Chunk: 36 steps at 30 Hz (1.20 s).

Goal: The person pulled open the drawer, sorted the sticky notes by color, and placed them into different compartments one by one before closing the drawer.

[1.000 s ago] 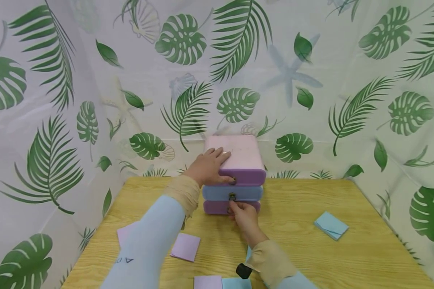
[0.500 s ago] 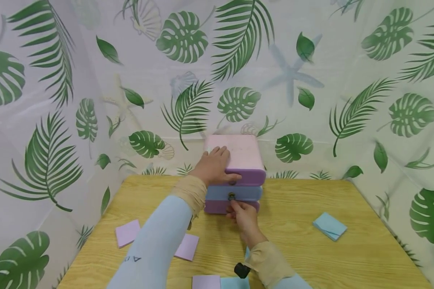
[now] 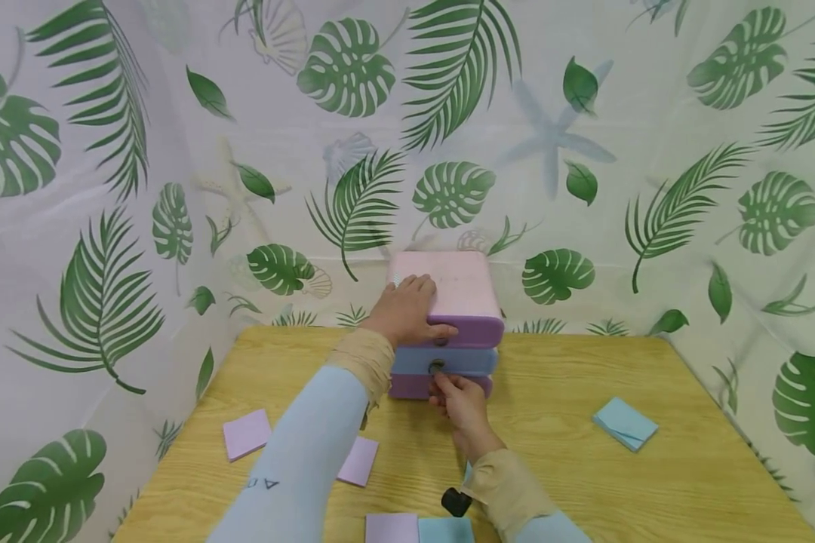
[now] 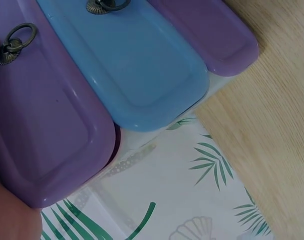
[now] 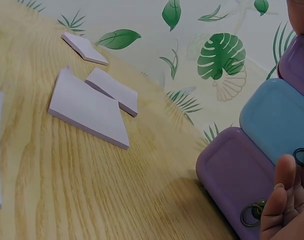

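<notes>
A small drawer box with a pale pink top (image 3: 465, 283) stands at the table's back. Its fronts are a purple top drawer (image 3: 481, 332), a blue middle drawer (image 3: 472, 360) and a purple bottom drawer (image 3: 407, 387). My left hand (image 3: 404, 311) rests on the box top, fingers extended, its thumb lying across the top drawer's front. With thumb and fingertips, my right hand (image 3: 465, 411) pinches the blue drawer's ring pull (image 5: 298, 156), partly hidden by the fingers. Another ring pull (image 5: 249, 214) hangs on the bottom drawer, beside the fingers. All drawers look pushed in.
Lilac paper pads (image 3: 247, 434) lie on the wooden table (image 3: 557, 483) at left and front. A light-blue pad (image 3: 444, 530) touches a lilac one (image 3: 392, 528) at the front edge. Another light-blue stack (image 3: 625, 424) lies right. Leaf-patterned sheeting (image 3: 380, 219) rises behind.
My left hand has shifted slightly right, and its thumb has slid across the top drawer's pull. My right hand has stayed at the blue drawer's ring, and the drawers look unmoved.
</notes>
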Available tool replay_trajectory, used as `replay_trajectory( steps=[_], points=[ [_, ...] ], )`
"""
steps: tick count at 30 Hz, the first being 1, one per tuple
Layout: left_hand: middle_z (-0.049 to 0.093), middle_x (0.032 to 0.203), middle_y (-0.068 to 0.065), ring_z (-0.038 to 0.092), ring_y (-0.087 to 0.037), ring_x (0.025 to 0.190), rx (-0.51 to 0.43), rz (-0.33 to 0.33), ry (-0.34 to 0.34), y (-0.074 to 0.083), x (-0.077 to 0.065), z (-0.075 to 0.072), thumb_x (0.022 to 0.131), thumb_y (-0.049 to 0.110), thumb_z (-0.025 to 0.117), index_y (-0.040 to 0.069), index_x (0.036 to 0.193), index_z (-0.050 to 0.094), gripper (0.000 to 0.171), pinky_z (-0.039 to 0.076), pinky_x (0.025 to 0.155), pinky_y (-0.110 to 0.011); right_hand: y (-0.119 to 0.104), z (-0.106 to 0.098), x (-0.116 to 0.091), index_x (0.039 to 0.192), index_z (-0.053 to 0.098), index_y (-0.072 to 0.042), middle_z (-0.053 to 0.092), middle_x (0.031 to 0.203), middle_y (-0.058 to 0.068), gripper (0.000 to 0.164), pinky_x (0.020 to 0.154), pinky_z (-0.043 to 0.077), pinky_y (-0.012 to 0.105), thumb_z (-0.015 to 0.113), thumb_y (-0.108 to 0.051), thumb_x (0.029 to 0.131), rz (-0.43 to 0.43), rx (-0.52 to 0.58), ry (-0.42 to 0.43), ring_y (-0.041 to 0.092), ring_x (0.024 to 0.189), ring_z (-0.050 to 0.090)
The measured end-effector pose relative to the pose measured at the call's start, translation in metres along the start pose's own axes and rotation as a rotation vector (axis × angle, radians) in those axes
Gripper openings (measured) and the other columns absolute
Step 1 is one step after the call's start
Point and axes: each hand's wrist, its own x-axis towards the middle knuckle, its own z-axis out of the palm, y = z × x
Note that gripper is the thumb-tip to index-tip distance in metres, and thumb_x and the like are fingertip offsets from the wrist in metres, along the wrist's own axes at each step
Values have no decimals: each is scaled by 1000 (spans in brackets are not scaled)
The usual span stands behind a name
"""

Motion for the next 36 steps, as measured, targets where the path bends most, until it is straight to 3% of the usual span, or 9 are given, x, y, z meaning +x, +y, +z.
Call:
replay_trajectory(
  steps=[14, 21, 36],
  points=[
    [36, 150, -2, 30, -20, 139, -32, -4, -8, -6, 8, 0, 77, 76, 55, 12, 143, 38, 93, 26, 111, -50, -4, 3, 4, 100, 63, 2, 67, 84, 7, 26, 60, 42, 25, 61, -24, 96, 28, -20, 3, 9, 61, 60],
    [37, 149, -1, 31, -20, 138, -35, -8, -12, -8, 13, -1, 77, 76, 55, 13, 142, 39, 92, 26, 111, -50, -7, 3, 5, 99, 62, 1, 64, 79, 2, 26, 59, 42, 24, 59, -25, 98, 32, -23, -1, 9, 61, 59],
    [40, 145, 0, 35, -19, 135, -26, -7, 15, -4, 7, 3, 77, 77, 54, 14, 139, 41, 89, 28, 109, -50, -3, -2, -2, 103, 59, 5, 61, 77, 1, 29, 57, 42, 24, 57, -24, 99, 14, -4, -21, 9, 59, 56]
  ],
)
